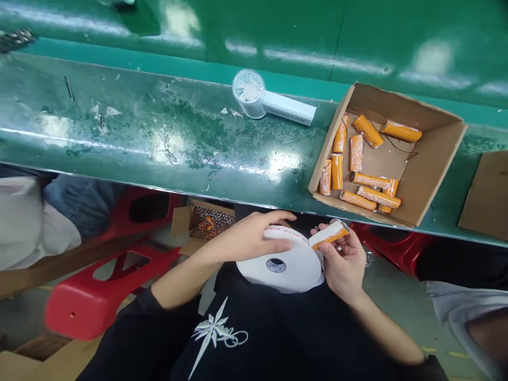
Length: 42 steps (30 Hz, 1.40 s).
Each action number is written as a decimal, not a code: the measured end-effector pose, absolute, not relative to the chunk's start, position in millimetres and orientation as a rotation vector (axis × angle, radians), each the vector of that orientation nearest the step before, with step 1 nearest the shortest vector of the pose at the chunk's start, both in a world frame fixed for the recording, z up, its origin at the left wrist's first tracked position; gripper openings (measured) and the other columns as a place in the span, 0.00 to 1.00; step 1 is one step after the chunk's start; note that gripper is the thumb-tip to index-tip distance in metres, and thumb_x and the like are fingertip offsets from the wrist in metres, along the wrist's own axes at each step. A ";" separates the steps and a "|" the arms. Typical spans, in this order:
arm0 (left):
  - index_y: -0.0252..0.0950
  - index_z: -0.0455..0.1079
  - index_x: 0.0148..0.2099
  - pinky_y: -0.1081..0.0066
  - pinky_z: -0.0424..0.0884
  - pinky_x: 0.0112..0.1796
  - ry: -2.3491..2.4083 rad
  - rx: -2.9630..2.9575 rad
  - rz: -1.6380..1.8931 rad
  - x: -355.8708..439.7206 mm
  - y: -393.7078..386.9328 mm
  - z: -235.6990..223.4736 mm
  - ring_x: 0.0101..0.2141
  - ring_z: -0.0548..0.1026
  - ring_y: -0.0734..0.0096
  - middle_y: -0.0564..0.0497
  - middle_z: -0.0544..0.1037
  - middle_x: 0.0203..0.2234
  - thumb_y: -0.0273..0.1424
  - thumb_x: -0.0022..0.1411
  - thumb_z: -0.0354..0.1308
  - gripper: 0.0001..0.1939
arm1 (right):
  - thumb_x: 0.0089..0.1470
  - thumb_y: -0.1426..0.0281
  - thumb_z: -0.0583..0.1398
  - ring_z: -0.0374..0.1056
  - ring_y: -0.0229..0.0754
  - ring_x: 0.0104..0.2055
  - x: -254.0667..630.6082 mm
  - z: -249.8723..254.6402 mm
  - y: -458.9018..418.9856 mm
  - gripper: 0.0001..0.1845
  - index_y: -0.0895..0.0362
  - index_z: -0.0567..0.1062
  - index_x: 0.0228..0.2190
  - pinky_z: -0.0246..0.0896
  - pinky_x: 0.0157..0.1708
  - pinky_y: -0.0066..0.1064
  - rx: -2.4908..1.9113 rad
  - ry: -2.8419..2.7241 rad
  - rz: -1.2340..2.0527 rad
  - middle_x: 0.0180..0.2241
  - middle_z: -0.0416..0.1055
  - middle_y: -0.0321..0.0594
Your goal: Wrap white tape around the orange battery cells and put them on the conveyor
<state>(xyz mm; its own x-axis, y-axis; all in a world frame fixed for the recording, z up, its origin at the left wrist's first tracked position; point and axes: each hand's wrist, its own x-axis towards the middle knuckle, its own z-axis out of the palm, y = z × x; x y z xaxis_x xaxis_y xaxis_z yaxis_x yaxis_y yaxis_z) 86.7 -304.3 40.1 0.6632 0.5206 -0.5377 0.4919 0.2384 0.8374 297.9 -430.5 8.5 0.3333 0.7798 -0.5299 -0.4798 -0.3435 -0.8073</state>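
My left hand (257,235) grips the upper left rim of a large white roll of tape (254,270), thumb on its flat face and fingers behind the edge. In my right hand (345,262) is an orange battery pack (330,237), tilted, with a white strip along its upper side and thin wires at its right end. The left end of the pack meets the right edge of the roll. Both things are held over my lap, just below the bench edge. Part of my right fingers is hidden behind the pack.
An open cardboard box (436,174) with several orange battery packs stands on the green bench (190,153). A small white handheld fan (278,103) lies left of it. A red stool (83,307) and a carton (183,222) are below. People sit at both sides.
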 end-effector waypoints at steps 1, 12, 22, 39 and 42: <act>0.40 0.78 0.58 0.69 0.75 0.43 0.896 1.432 -0.039 89.0 -302.4 39.7 0.44 0.84 0.60 0.47 0.86 0.46 0.49 0.66 0.67 0.25 | 0.49 0.64 0.80 0.85 0.53 0.44 300.6 10.4 -428.3 0.25 0.50 0.81 0.47 0.86 0.44 0.44 -1.398 -0.329 1.339 0.45 0.86 0.43; 0.33 0.80 0.44 0.75 0.70 0.31 0.823 1.495 0.212 54.1 -270.4 62.8 0.31 0.79 0.69 0.49 0.84 0.33 0.53 0.68 0.64 0.24 | 0.54 0.62 0.77 0.81 0.37 0.40 384.7 108.9 -325.0 0.13 0.42 0.84 0.41 0.82 0.37 0.25 -1.132 -0.672 0.631 0.42 0.83 0.27; 0.39 0.83 0.48 0.74 0.69 0.38 0.665 1.798 -0.075 80.5 -269.8 76.1 0.37 0.83 0.66 0.50 0.86 0.37 0.45 0.70 0.66 0.16 | 0.54 0.71 0.77 0.85 0.47 0.42 318.2 42.9 -352.5 0.29 0.43 0.78 0.54 0.86 0.41 0.39 -1.016 -0.881 1.177 0.46 0.86 0.35; 0.38 0.77 0.32 0.69 0.61 0.30 0.590 1.836 -0.179 107.9 -278.1 74.2 0.26 0.74 0.70 0.53 0.78 0.24 0.43 0.69 0.64 0.17 | 0.49 0.69 0.79 0.85 0.51 0.40 305.5 39.8 -366.5 0.25 0.48 0.78 0.46 0.86 0.37 0.42 -1.086 -0.902 1.318 0.42 0.86 0.38; 0.38 0.80 0.39 0.70 0.63 0.32 0.797 1.676 -0.115 111.3 -280.4 75.3 0.29 0.77 0.69 0.54 0.81 0.29 0.46 0.65 0.68 0.15 | 0.50 0.71 0.78 0.85 0.50 0.40 307.4 36.4 -368.2 0.25 0.48 0.78 0.46 0.85 0.36 0.41 -1.076 -0.919 1.285 0.42 0.87 0.38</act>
<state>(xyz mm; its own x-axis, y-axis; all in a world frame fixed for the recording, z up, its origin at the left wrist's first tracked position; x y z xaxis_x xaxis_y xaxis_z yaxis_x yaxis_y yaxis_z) 111.3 -280.4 75.3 0.7591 0.4372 -0.4824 0.5556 -0.0488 0.8300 307.4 -368.2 36.4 0.0882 0.9947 -0.0521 -0.2721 -0.0262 -0.9619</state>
